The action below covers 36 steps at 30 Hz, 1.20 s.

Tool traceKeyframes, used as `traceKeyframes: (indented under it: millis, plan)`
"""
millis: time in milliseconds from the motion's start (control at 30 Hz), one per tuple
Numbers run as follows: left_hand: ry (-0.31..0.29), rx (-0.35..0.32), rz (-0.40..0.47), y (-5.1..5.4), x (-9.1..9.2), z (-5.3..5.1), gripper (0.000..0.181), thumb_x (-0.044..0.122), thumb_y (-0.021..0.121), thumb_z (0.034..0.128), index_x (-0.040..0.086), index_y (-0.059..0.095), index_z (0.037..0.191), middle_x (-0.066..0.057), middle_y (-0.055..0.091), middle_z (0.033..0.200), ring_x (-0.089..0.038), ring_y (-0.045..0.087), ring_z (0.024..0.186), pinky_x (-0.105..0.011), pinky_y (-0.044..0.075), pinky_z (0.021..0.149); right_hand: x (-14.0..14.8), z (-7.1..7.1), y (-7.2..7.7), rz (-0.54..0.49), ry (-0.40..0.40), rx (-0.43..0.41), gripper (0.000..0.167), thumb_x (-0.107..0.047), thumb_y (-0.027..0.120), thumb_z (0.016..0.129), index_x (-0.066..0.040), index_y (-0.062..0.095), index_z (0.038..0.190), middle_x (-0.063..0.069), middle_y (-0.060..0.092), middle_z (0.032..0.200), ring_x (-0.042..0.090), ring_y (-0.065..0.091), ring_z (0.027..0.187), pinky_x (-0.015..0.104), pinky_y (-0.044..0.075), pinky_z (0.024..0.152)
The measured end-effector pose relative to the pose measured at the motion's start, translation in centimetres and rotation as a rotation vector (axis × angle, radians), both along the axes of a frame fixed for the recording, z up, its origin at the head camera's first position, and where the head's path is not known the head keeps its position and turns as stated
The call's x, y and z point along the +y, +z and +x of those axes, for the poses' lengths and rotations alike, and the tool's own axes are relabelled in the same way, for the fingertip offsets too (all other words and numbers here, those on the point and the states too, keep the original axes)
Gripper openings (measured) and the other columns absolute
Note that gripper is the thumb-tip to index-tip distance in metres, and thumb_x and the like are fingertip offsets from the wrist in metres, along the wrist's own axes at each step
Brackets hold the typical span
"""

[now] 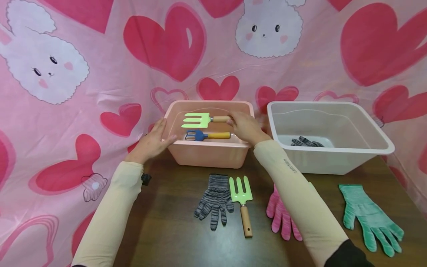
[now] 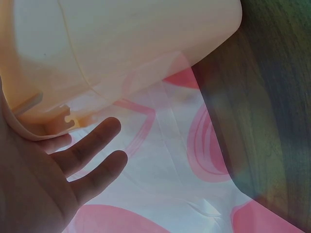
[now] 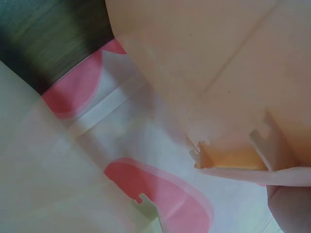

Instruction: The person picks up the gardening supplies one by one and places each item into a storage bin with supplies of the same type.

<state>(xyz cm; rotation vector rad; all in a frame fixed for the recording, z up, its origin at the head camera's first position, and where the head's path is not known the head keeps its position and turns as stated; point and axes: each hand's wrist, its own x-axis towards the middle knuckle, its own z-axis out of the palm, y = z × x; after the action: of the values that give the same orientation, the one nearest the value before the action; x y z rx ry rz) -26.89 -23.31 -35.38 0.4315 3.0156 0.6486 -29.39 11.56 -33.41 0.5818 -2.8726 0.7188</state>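
Observation:
The left hand [image 1: 151,144] rests at the left end of the pink bin [image 1: 213,149]; its thumb lies over the near rim. In the left wrist view, spread straight fingers [image 2: 90,145] of this hand stand outside the bin's rim [image 2: 34,135]. Reaching over the bin's right side, the right hand [image 1: 246,128] pinches the wooden handle end of a light green fork [image 1: 200,120], tines pointing left. Beside it in the bin is a blue fork with a yellow handle [image 1: 218,135]. The right wrist view shows only part of the right hand [image 3: 291,206] below the rim; the fork is hidden there.
A white bin [image 1: 333,163] holding a striped glove [image 1: 305,142] stands at the right. On the table lie a grey striped glove [image 1: 217,196], another green fork [image 1: 245,215], a pink glove [image 1: 281,215] partly under the right forearm, and a green glove [image 1: 367,215].

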Motion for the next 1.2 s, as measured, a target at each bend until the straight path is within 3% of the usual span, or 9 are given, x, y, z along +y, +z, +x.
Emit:
traceKeyframes:
  millis: [367, 800, 1100, 1200]
  plan:
    - [0.017, -0.014, 0.003, 0.07, 0.07, -0.17, 0.102, 0.074, 0.044, 0.0934, 0.014, 0.001, 0.163, -0.013, 0.005, 0.168, -0.046, 0.023, 0.147, -0.065, 0.027, 0.111, 0.06, -0.43, -0.11, 0.029, -0.004, 0.001, 0.018, -0.027, 0.061, 0.101, -0.012, 0.057, 0.110, 0.007, 0.060, 0.096, 0.027, 0.057, 0.095, 0.048, 0.050, 0.090]
    - [0.010, -0.011, 0.007, 0.21, 0.09, -0.14, 0.099, 0.070, 0.045, 0.0954, 0.014, 0.000, 0.163, -0.013, 0.004, 0.169, -0.046, 0.022, 0.147, -0.065, 0.026, 0.112, -0.15, -0.51, -0.23, 0.051, -0.016, -0.031, 0.021, -0.030, 0.061, 0.101, -0.013, 0.057, 0.113, 0.006, 0.059, 0.098, 0.025, 0.057, 0.096, 0.048, 0.051, 0.091]
    - [0.016, -0.017, 0.008, 0.04, -0.01, -0.10, 0.099, 0.071, 0.045, 0.0948, 0.015, 0.000, 0.163, -0.012, 0.004, 0.169, -0.045, 0.022, 0.147, -0.065, 0.026, 0.112, -0.22, -0.62, -0.38, 0.065, 0.033, -0.012, 0.026, -0.032, 0.060, 0.102, -0.015, 0.060, 0.121, 0.005, 0.062, 0.103, 0.025, 0.057, 0.100, 0.048, 0.049, 0.095]
    - [0.011, -0.019, 0.005, -0.01, -0.05, -0.13, 0.096, 0.066, 0.046, 0.0971, 0.014, 0.000, 0.163, -0.012, 0.004, 0.169, -0.046, 0.023, 0.147, -0.065, 0.025, 0.112, -0.16, -0.55, -0.45, 0.055, 0.056, -0.016, 0.037, -0.036, 0.061, 0.101, -0.017, 0.058, 0.133, 0.006, 0.064, 0.117, 0.027, 0.057, 0.113, 0.051, 0.045, 0.102]
